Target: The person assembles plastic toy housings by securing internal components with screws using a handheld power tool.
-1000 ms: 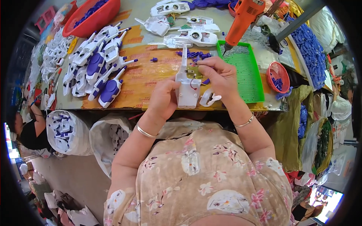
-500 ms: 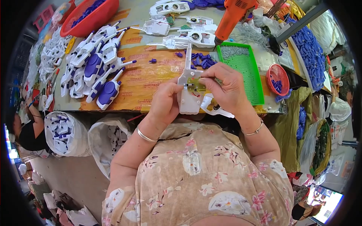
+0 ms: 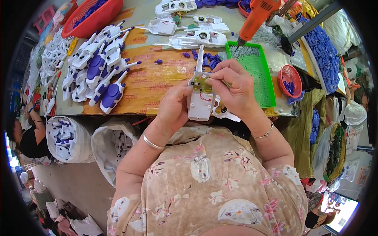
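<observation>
My left hand (image 3: 173, 105) grips the left side of a white plastic toy shell half (image 3: 201, 111), its inside facing up and its narrow stem pointing away from me. A small yellow-green circuit board (image 3: 202, 84) with a red wire lies at the shell's upper part. The thumb and fingers of my right hand (image 3: 235, 86) pinch the board's right edge. Below that hand a second white shell piece (image 3: 226, 115) shows, partly hidden. Beyond the stem lie several small purple plastic parts (image 3: 212, 62).
An orange electric screwdriver (image 3: 258, 17) hangs over a green tray (image 3: 267, 88) of small screws. At left sits a pile of white and purple toys (image 3: 94, 70). White shells (image 3: 197, 40) line the back; a red basket (image 3: 290, 74) stands right. White sacks (image 3: 65, 137) hang below the table edge.
The circuit board has shifted up and slightly left in the shell, baring more of its lower part. The orange screwdriver has swung right, over the green tray.
</observation>
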Available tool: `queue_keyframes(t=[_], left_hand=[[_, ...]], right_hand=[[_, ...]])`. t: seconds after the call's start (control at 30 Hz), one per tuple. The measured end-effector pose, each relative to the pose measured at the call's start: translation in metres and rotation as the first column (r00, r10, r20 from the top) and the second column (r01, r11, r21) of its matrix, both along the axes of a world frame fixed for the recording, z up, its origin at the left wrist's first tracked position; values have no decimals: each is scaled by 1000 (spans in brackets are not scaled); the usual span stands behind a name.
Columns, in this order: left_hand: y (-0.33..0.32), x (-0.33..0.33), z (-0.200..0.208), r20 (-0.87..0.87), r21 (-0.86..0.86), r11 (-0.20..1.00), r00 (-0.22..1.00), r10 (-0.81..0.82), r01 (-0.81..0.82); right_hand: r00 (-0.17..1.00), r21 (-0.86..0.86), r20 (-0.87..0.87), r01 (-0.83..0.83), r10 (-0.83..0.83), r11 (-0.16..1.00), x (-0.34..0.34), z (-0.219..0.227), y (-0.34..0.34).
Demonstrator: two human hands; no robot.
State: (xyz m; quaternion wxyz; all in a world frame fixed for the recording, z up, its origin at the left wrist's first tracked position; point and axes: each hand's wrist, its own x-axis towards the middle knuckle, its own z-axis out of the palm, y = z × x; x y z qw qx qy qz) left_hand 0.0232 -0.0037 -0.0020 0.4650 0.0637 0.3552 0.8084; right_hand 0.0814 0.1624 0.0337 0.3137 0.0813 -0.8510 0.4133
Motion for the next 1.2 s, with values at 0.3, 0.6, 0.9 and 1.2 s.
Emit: queue_keyframes(t=[0.3, 0.6, 0.9, 1.2], left_hand=[[-3, 1, 6, -65, 5, 1000, 998, -12, 12], [-4, 6, 12, -183, -100, 995, 983, 7, -26], [-3, 0, 0, -59, -34, 999, 998, 10, -12], [-3, -2, -21, 16, -49, 998, 1000, -24, 25]], right_hand=[[996, 212, -89, 39, -20, 976, 0, -4, 1], [996, 314, -72, 64, -43, 947, 3, -5, -2], [1000, -27, -9, -10, 10, 1000, 9, -11, 4], [820, -869, 217, -84, 530, 487, 8, 0, 10]])
